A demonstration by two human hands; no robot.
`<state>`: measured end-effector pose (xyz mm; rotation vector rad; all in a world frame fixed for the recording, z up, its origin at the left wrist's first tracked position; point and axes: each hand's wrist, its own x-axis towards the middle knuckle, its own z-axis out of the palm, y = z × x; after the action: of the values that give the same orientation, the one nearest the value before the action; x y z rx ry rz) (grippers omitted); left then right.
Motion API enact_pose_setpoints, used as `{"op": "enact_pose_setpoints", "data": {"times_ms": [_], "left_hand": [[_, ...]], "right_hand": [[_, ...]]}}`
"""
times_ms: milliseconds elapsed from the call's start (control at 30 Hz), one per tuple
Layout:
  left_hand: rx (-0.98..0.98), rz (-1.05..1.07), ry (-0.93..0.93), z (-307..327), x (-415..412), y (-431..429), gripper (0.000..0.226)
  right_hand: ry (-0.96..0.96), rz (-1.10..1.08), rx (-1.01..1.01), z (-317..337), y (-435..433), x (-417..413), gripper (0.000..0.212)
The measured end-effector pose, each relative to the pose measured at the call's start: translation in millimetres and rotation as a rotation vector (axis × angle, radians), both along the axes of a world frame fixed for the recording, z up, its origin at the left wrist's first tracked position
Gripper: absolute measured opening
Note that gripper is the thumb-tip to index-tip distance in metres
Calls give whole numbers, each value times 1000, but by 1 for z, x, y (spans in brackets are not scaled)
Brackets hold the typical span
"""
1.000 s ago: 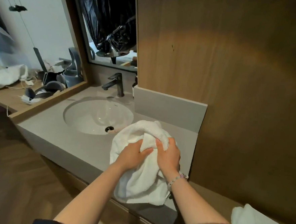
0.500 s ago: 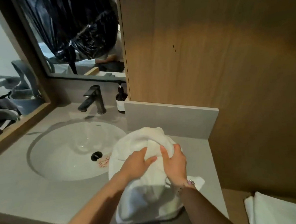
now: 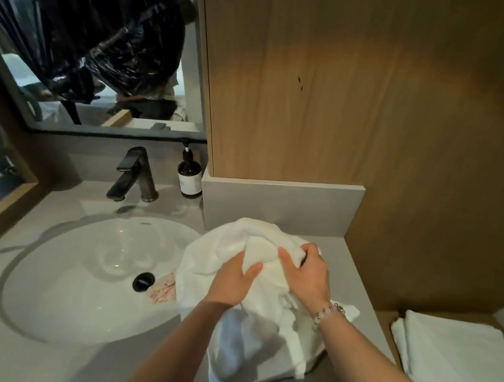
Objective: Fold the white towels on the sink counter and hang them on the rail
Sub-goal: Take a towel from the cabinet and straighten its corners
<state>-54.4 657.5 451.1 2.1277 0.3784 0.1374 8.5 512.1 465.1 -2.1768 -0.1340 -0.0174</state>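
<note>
Right hand [image 3: 307, 272] has edged slightly toward frame right, away from left hand [image 3: 234, 282]. Head view, lower centre: both hands' fingers are clamped on the crumpled white towel [image 3: 252, 340], heaped on the counter [image 3: 355, 275] right of the basin [image 3: 90, 269]. Its bulk trails toward the lower edge, beneath both wrists.

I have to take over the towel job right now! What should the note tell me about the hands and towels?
The left hand grips the crumpled white towel. The right hand grips its bunched top.
The towel lies on the sink counter, beside the basin. A second white towel lies at the lower right and looks folded.
Done: nothing hung that shows; no rail is in view.
Left: fold this towel, then hang the towels.
</note>
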Motion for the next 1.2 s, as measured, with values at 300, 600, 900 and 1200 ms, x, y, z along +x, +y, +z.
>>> {"op": "enact_pose_setpoints", "data": {"times_ms": [300,600,900,1200], "left_hand": [[-5,265,78,-16,6,0,41],[-108,495,-4,-20,20,-9,41],[-188,657,-31,-17,34,-19,41],[356,640,114,36,47,-21,68]], "right_hand": [[23,-9,-16,0,-22,30,34],[151,97,-92,-12,-89,19,36],[315,345,-296,-10,-122,13,34],[209,435,-333,7,-118,31,25]]}}
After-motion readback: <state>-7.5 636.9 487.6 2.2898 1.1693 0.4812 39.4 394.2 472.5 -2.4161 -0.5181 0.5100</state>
